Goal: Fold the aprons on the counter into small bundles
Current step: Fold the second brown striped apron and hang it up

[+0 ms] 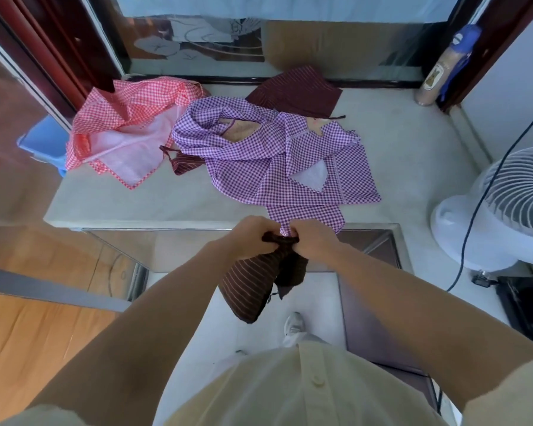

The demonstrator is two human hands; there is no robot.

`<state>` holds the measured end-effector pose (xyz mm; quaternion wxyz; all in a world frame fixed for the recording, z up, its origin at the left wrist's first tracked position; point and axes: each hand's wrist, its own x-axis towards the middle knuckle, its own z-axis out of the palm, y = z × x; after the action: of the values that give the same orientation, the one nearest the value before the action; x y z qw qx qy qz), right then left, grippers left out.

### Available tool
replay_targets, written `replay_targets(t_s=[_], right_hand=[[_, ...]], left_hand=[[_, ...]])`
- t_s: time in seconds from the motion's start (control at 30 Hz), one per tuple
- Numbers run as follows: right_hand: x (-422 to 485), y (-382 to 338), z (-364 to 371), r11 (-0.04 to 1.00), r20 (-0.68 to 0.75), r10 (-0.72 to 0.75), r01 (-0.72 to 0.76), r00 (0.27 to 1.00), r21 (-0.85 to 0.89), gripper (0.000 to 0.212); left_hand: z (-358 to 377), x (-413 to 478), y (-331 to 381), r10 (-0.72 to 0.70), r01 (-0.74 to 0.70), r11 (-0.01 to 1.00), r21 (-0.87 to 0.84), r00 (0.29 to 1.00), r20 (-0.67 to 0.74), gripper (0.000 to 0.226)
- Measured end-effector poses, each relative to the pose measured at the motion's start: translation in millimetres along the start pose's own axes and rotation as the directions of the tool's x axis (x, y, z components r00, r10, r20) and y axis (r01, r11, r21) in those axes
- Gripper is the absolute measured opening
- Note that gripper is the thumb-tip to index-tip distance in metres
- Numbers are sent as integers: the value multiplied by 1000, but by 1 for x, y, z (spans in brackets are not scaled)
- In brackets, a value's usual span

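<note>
A dark maroon striped apron (pixel 253 287) hangs bunched below the counter's front edge. My left hand (pixel 253 236) and my right hand (pixel 313 241) both grip its gathered top, close together. On the pale counter (pixel 136 207) lie a purple checked apron (pixel 277 161), spread loosely in the middle with one corner over the front edge, a red checked apron (pixel 126 124) crumpled at the left, and another maroon striped apron (pixel 296 90) at the back. A maroon strap piece (pixel 182 162) sticks out from under the purple one.
A white fan (pixel 505 210) stands at the right with a black cable (pixel 474 216) running down. A bottle with a blue cap (pixel 443 69) stands in the back right corner. A glass panel closes the back. A blue object (pixel 43 142) sits left of the counter.
</note>
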<state>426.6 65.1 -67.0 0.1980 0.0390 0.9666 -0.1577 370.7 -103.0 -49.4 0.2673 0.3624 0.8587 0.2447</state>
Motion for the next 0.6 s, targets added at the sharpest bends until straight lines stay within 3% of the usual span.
replay_targets(t_s=[0.07,0.13,0.2,0.37,0.43,0.5,0.6], right_hand=[[0,8,0,993,34,-2,6,999,-121,15],[0,17,2,991,107,-44,57,993,-119,15],[-2,21,6,992,153,-97,107,984,-60,19],[-11,4,21,965,5,-201,197,980,172,14],[-16,-4,29,956,91,-198,172,976,238,17],[-21,-9,42,958,158,-188,146,969,247,23],[-28,-18,55,941,39,-205,186,978,282,47]], left_hand=[[-4,-3,0,-7,7,1000,2,1000,18,21],[-7,-8,-8,-59,60,998,-2,996,60,25],[-8,-17,-19,-116,117,993,3,991,69,35],[-6,-39,-31,-184,183,976,-116,983,-2,29],[-5,-49,-35,-218,218,958,-187,976,19,29],[-2,-60,-40,-235,242,938,-249,970,58,31],[1,-77,-44,-222,250,917,-310,967,124,34]])
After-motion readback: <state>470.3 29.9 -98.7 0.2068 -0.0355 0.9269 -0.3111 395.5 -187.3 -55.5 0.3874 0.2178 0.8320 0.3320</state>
